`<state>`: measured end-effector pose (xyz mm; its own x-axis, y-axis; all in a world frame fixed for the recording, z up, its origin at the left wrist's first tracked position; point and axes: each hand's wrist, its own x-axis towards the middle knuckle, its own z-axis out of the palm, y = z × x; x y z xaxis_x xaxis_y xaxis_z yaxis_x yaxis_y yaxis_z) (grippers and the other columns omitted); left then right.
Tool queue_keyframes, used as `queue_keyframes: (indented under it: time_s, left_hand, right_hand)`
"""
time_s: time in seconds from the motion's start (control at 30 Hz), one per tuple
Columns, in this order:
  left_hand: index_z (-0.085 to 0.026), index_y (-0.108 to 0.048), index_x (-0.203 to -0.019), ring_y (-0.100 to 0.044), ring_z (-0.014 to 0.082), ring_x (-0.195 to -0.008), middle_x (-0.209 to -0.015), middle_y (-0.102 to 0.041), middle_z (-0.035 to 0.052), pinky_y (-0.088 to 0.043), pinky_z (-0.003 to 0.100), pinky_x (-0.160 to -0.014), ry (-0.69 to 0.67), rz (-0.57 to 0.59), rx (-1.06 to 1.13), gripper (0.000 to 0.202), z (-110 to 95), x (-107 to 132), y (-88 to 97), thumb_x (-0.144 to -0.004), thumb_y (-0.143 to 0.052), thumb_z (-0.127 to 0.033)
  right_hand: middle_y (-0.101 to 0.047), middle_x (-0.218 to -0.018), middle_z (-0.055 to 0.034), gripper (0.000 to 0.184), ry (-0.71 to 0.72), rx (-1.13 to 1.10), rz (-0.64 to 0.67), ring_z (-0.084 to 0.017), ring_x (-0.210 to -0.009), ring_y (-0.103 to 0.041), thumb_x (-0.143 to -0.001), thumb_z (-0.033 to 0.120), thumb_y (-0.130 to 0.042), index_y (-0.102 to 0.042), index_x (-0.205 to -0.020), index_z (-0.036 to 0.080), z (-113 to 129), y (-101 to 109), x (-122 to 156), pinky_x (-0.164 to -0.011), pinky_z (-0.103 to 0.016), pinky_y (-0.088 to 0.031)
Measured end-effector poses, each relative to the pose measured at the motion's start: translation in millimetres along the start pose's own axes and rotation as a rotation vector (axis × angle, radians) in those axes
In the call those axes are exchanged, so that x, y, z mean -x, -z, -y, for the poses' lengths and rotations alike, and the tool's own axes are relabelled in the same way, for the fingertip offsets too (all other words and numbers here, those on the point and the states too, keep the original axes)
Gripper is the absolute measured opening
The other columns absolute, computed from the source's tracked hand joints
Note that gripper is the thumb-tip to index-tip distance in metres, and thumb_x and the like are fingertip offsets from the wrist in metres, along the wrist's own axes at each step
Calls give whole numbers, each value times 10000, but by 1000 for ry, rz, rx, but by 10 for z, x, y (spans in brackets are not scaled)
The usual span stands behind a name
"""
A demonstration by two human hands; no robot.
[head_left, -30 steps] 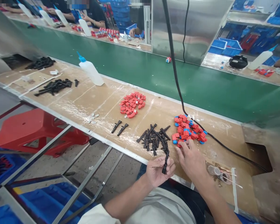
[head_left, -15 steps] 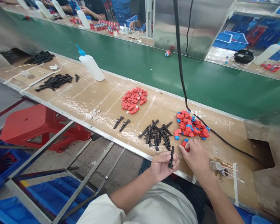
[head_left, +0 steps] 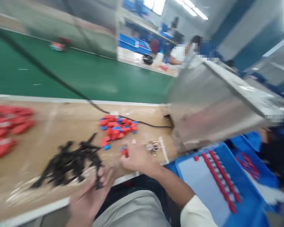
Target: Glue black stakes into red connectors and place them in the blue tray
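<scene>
My left hand (head_left: 91, 190) is closed on a slim black plastic part (head_left: 98, 181), which is blurred by motion. To its right, my right hand (head_left: 137, 158) pinches a small red-and-blue plastic piece (head_left: 125, 152) just above the bench. A heap of similar black parts (head_left: 72, 160) lies beyond and left of my left hand. Past my right hand sits a pile of red-and-blue pieces (head_left: 117, 127). The two hands are apart.
A black cable (head_left: 153, 125) crosses the bench (head_left: 49, 138) behind the pile. Red pieces (head_left: 8, 126) lie at left. Small cups (head_left: 149, 147) stand right of my right hand. A blue tray (head_left: 182, 164) holds rows of red pieces. A metal panel (head_left: 210, 107) rises at right.
The view has swung right, bringing the blue tray and people in the background into sight. Both hands keep their pieces; the picture is now blurred.
</scene>
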<state>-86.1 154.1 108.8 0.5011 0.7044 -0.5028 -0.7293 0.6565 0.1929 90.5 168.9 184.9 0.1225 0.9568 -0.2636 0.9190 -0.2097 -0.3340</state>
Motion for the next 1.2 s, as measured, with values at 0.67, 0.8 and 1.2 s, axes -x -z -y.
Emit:
queue_keyframes:
  time_s: [0.67, 0.8, 1.2]
  left_hand:
    - [-108, -696, -809, -557, 78, -572, -688, -644, 25, -416, 165, -509, 130, 196, -388, 528, 394, -205, -720, -532, -977, -459]
    - [-103, -703, -825, -564, 77, -585, -723, -659, 31, -419, 164, -510, 119, 233, -361, 504, 432, -195, -720, -561, -972, -437]
    - [-102, -731, -840, -540, 70, -555, -722, -683, 38, -377, 164, -478, 94, 239, -372, 480, 433, -261, -668, -582, -964, -433]
  right_hand:
    - [-707, -866, -83, 575, -142, -1629, 198, -120, -522, -589, -737, 439, -850, -700, -1230, 182, -826, 37, 850, -399, -196, -443]
    - [-723, -907, -83, 555, -188, -1605, 191, -125, -574, -626, -762, 411, -854, -681, -1250, 209, -774, 80, 873, -454, -193, -482]
    - [-733, -876, -70, 590, -224, -1510, 87, -146, -577, -624, -758, 432, -854, -646, -1277, 245, -741, 86, 905, -461, -223, -461]
